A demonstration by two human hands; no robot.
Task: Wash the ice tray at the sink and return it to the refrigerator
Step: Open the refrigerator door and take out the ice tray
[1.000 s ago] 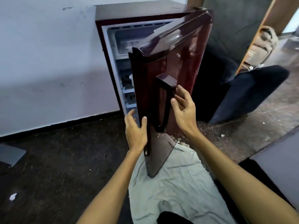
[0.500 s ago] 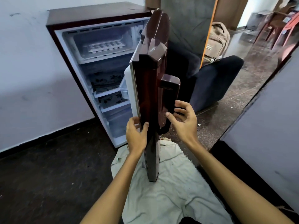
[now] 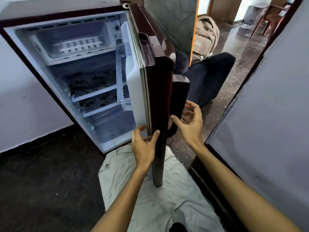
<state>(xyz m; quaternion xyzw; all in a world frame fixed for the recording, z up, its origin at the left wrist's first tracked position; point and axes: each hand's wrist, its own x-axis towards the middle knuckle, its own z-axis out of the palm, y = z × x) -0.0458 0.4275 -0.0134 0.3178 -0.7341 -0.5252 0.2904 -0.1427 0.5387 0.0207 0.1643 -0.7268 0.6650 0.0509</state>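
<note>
— How's the light?

— Soft daylight comes from the bright doorway (image 3: 240, 7) at upper right; the polished floor (image 3: 234, 39) there glares white. The dark floor at lower left stays dim.

— Any shine nearer in?

— Glossy highlights run along the top of the maroon door (image 3: 160, 52). The refrigerator (image 3: 50, 20) interior is evenly lit and pale.

— Sharpness?

— Fairly sharp in the centre. Wide-angle distortion bows the cabinet edges and the grey panel (image 3: 275, 97) at right; corners look softer.
</note>
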